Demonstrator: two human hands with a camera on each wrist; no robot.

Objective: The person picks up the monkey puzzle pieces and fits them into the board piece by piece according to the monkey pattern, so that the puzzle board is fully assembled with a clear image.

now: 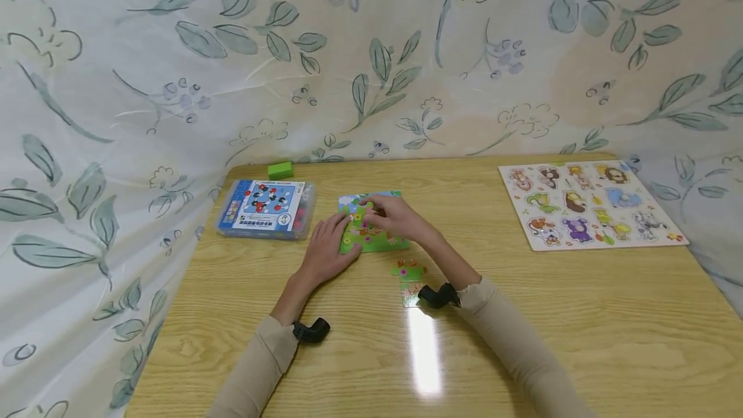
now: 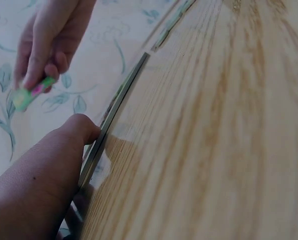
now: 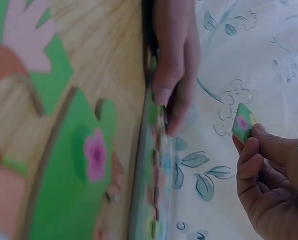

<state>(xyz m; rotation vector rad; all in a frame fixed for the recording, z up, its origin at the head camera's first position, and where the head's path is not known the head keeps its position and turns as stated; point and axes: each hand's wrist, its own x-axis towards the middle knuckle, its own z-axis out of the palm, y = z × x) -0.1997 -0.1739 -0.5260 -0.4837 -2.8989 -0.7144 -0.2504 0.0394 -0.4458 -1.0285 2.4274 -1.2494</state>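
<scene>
A colourful jigsaw puzzle [image 1: 380, 245] in a thin tray lies mid-table, green along its near side. My left hand [image 1: 326, 251] rests on its left edge, fingers extended; in the left wrist view the thumb [image 2: 81, 129] presses against the side of the tray. Over the puzzle, my right hand [image 1: 400, 217] pinches a small green puzzle piece [image 3: 242, 122] with a pink flower between thumb and fingers, raised above the board. Two loose puzzle pieces lie nearer to me, a green one [image 1: 408, 271] with a pink flower and another [image 1: 411, 295] just below it.
Left of the puzzle sits a plastic case [image 1: 264, 208] with a molecule picture on its lid. A green block [image 1: 280, 170] stands behind it. On the right lies an animal peg board [image 1: 557, 202]. A floral cloth [image 1: 371, 82] hangs behind the table.
</scene>
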